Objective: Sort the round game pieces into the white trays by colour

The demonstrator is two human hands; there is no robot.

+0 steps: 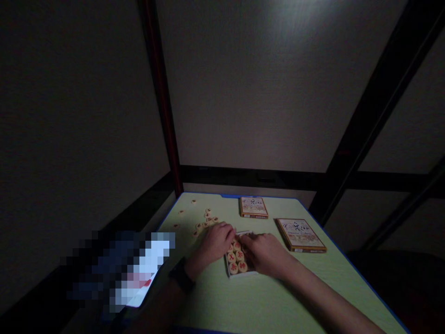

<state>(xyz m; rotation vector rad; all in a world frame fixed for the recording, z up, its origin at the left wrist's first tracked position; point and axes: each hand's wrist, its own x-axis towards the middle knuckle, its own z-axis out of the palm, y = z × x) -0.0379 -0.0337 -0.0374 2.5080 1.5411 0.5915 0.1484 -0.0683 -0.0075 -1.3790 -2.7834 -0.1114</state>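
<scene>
A small white-edged tray (239, 275) sits on the green table, holding round Chinese chess pieces (239, 256) with red characters in two visible columns. My left hand (217, 242), with a dark band on its wrist, has its fingers curled at the tray's far left corner; whatever they grip is hidden. Over the tray's right side is my right hand (269, 254), fingers drawn together beside the upper pieces. I cannot make out what is between them, and this hand covers part of the tray. More loose chess pieces (206, 224) lie scattered beyond my left hand.
Two flat printed boxes lie on the green table (222, 301): a box (253, 207) toward the back and a box (301, 235) at the right. A bright, pixelated screen (146, 273) is at the left edge. Walls (243, 93) rise behind and to the left.
</scene>
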